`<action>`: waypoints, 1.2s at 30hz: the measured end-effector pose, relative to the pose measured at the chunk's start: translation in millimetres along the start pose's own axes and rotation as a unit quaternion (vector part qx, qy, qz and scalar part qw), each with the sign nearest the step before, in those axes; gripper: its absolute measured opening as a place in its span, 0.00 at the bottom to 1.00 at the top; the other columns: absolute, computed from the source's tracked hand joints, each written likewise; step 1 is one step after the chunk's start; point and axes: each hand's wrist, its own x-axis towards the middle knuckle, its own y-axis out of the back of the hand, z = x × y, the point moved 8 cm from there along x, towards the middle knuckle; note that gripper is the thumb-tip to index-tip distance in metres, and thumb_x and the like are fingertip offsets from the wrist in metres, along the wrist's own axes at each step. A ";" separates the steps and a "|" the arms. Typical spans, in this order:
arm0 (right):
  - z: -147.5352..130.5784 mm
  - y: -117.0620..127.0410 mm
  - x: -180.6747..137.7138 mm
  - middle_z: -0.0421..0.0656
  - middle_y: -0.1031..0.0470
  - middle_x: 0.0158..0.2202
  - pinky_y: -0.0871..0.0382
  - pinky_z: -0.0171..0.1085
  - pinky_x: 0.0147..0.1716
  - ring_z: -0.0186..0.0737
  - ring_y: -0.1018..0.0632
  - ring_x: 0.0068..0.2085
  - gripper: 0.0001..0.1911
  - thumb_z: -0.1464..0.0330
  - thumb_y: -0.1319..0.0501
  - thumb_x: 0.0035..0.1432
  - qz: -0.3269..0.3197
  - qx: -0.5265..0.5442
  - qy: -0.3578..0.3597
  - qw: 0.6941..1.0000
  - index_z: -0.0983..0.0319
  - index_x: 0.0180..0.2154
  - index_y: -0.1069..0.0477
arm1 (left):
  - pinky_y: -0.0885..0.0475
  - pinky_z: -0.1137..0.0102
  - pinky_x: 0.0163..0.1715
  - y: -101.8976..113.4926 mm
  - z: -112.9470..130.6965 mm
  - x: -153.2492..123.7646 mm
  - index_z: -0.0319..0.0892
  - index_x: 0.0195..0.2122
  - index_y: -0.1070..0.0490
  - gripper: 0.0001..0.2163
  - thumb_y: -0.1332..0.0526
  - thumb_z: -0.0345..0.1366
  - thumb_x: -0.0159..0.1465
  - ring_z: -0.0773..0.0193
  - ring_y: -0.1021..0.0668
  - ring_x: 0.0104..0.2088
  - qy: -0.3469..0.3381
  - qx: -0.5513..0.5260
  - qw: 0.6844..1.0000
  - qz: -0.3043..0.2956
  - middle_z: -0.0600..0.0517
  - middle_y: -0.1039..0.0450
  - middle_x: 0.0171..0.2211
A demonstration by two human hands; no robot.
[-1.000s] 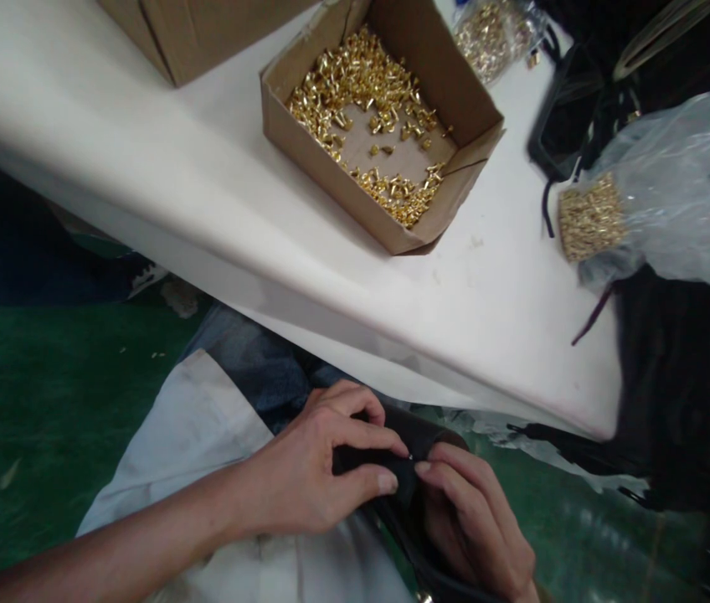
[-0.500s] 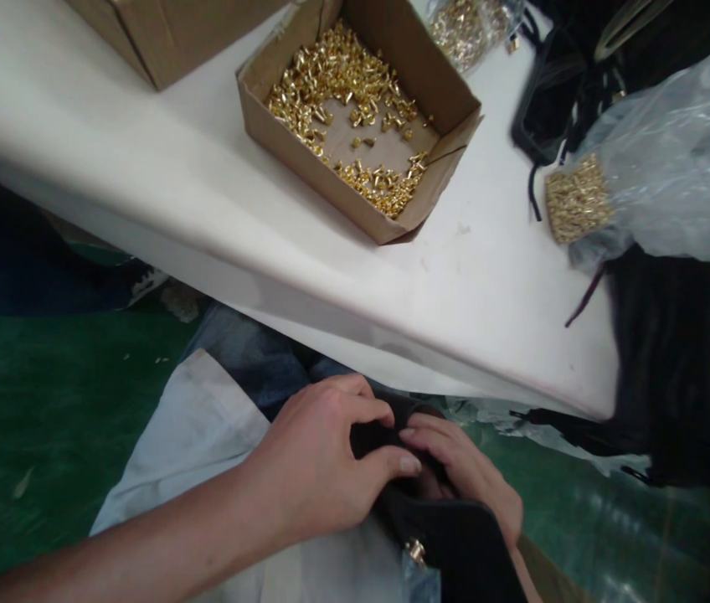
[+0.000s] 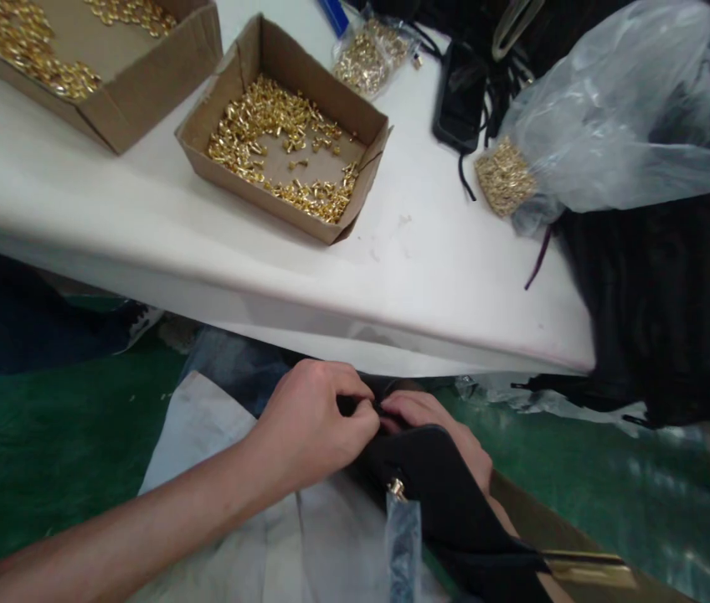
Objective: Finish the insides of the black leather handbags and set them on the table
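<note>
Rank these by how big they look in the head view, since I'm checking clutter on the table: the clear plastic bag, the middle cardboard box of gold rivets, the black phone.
1. clear plastic bag, largest, though cut off by the frame edge.
2. cardboard box of gold rivets.
3. black phone, smallest.

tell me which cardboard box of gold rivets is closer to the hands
The smaller box, standing whole at mid-table, is closer to the hands. The other box sits farther back at the top left corner, cut off by the picture's edge.
</note>
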 end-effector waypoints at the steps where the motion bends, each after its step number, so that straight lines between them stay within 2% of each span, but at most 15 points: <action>1: 0.4 -0.5 -1.1 0.45 0.14 0.47 0.15 0.34 0.43 0.43 0.11 0.45 0.11 0.68 0.40 0.75 -0.011 0.005 -0.012 1.000 0.56 0.53 0.21 | 0.28 0.67 0.38 -0.5 0.4 1.7 0.44 0.30 0.14 0.11 0.38 0.30 0.62 0.58 0.18 0.35 -0.006 -0.006 1.000 -0.002 0.51 0.15 0.33; 3: 1.3 -1.0 -5.0 0.45 0.15 0.49 0.16 0.34 0.45 0.42 0.12 0.46 0.13 0.70 0.43 0.74 -0.023 0.013 -0.040 0.999 0.57 0.52 0.21 | 0.28 0.67 0.37 -3.7 -1.5 4.0 0.43 0.30 0.13 0.12 0.38 0.30 0.61 0.59 0.18 0.34 -0.006 -0.021 1.000 -0.018 0.51 0.15 0.32; 7: 5.9 -3.0 -16.5 0.46 0.15 0.51 0.16 0.34 0.48 0.43 0.12 0.48 0.15 0.71 0.42 0.72 -0.030 0.034 -0.044 0.998 0.58 0.53 0.20 | 0.33 0.70 0.28 -15.4 -15.1 5.8 0.39 0.29 0.13 0.11 0.38 0.30 0.59 0.60 0.19 0.29 0.050 -0.072 0.994 -0.066 0.51 0.18 0.26; 12: 32.2 -2.5 -25.6 0.46 0.14 0.52 0.14 0.40 0.51 0.48 0.12 0.52 0.14 0.68 0.41 0.71 -0.004 0.096 -0.115 0.989 0.56 0.51 0.18 | 0.38 0.71 0.25 -23.4 -22.0 8.1 0.37 0.28 0.15 0.10 0.37 0.31 0.59 0.64 0.25 0.26 0.075 -0.159 0.983 -0.060 0.53 0.22 0.23; 17: 37.7 4.4 -21.2 0.46 0.13 0.50 0.13 0.46 0.54 0.52 0.13 0.52 0.10 0.61 0.39 0.75 0.013 0.124 -0.128 0.984 0.52 0.49 0.17 | 0.39 0.71 0.26 -23.7 -18.3 6.2 0.37 0.29 0.15 0.11 0.38 0.31 0.62 0.65 0.28 0.26 0.045 -0.160 0.985 -0.042 0.54 0.25 0.23; 22: 36.4 5.2 -10.3 0.45 0.12 0.46 0.12 0.39 0.47 0.49 0.10 0.46 0.09 0.62 0.34 0.74 -0.034 0.109 -0.059 0.992 0.55 0.48 0.16 | 0.38 0.71 0.28 -17.4 -13.6 1.7 0.38 0.29 0.15 0.11 0.39 0.28 0.60 0.65 0.26 0.28 -0.004 -0.128 0.992 -0.011 0.53 0.22 0.25; 27: 30.1 13.0 -3.2 0.44 0.12 0.46 0.13 0.37 0.48 0.46 0.11 0.46 0.09 0.60 0.34 0.75 0.009 0.122 -0.093 0.988 0.55 0.47 0.16 | 0.40 0.71 0.26 -19.2 -16.7 2.0 0.39 0.29 0.16 0.12 0.40 0.29 0.62 0.66 0.27 0.26 0.000 -0.119 0.993 -0.016 0.54 0.24 0.23; 30: 23.5 12.3 1.0 0.43 0.12 0.45 0.13 0.38 0.46 0.47 0.11 0.45 0.08 0.59 0.32 0.73 -0.006 0.118 -0.105 0.987 0.55 0.45 0.16 | 0.40 0.71 0.26 -21.4 -20.3 3.8 0.39 0.29 0.16 0.12 0.40 0.29 0.63 0.66 0.27 0.25 0.001 -0.117 0.993 -0.014 0.55 0.25 0.22; 33: 29.6 10.8 1.1 0.43 0.12 0.44 0.12 0.39 0.45 0.47 0.11 0.43 0.09 0.58 0.32 0.73 -0.015 0.087 -0.129 0.988 0.55 0.45 0.16 | 0.40 0.71 0.26 -22.7 -21.7 5.7 0.39 0.28 0.18 0.11 0.40 0.28 0.63 0.66 0.27 0.26 -0.009 -0.121 0.992 -0.015 0.55 0.26 0.22; 36: 39.5 10.0 -2.3 0.44 0.12 0.42 0.11 0.40 0.43 0.48 0.10 0.41 0.14 0.53 0.32 0.71 -0.003 0.045 -0.117 0.992 0.55 0.45 0.16 | 0.41 0.71 0.25 -22.6 -20.6 6.6 0.41 0.26 0.22 0.10 0.40 0.27 0.62 0.67 0.28 0.25 -0.014 -0.122 0.992 -0.030 0.57 0.31 0.21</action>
